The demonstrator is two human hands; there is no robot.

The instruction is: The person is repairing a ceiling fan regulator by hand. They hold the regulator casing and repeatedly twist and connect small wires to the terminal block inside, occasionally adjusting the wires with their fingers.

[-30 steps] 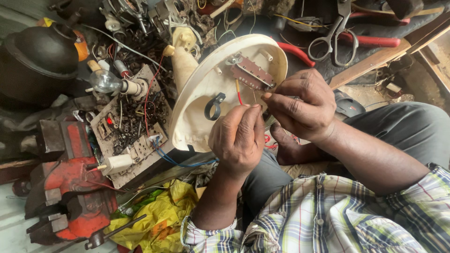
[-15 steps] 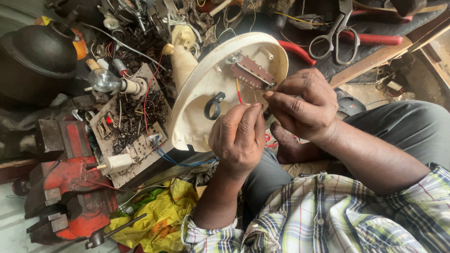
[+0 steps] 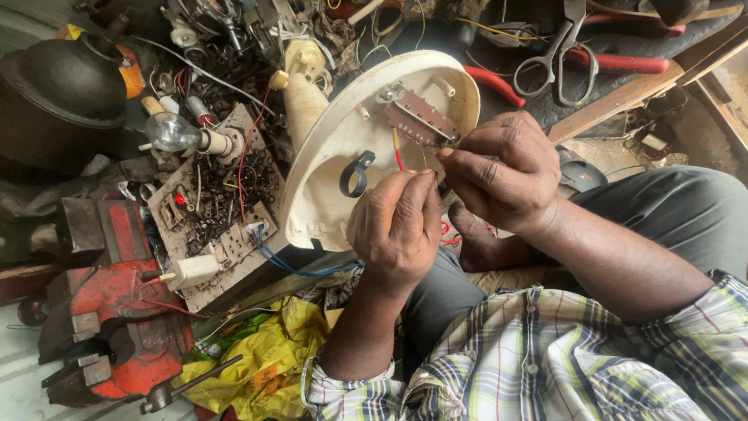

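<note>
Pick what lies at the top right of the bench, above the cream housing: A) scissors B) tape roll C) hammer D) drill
A: scissors lie open-handled beside red-handled pliers, just beyond the cream housing that the left hand and right hand work on.

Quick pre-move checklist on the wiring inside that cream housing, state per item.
1. Left hand has the red wire pinched at the fingertips: ok.
2. Right hand reaches the brown terminal strip: ok.
3. Cream housing steadied: cannot tell, it leans open side up with no clamp on it.
4. Wire end stripped: cannot tell, too small.
5. Scissors within reach, lying beyond the housing: ok.
6. Bench clutter away from the housing: not ok, the component board and blue wires crowd its edge.
</note>
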